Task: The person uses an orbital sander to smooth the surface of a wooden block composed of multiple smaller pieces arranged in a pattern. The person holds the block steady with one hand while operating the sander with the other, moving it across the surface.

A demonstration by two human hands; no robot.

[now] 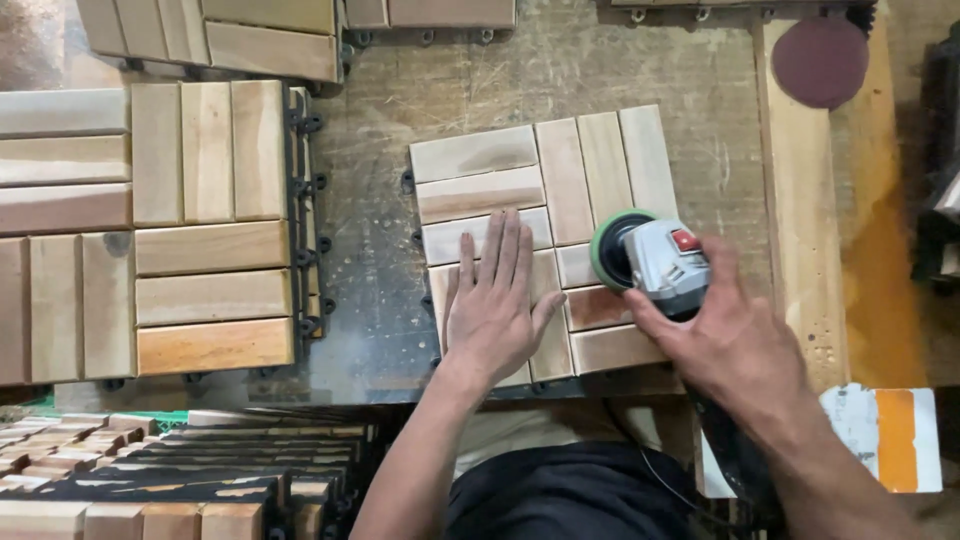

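Observation:
A square wooden deck tile (500,160) made of pale slats on a black plastic backing lies on the workbench in front of me. My left hand (497,305) presses flat on its lower left slats, fingers spread. My right hand (735,335) grips a grey electric sander (665,262) with a red switch. Its green round pad (605,250) rests on the tile's right half.
A stack of larger wooden tiles (160,230) lies to the left. More tiles (220,30) sit at the top left, and another pile (150,480) below. A dark red sanding disc (820,60) lies on a wooden plank (800,220) at the right.

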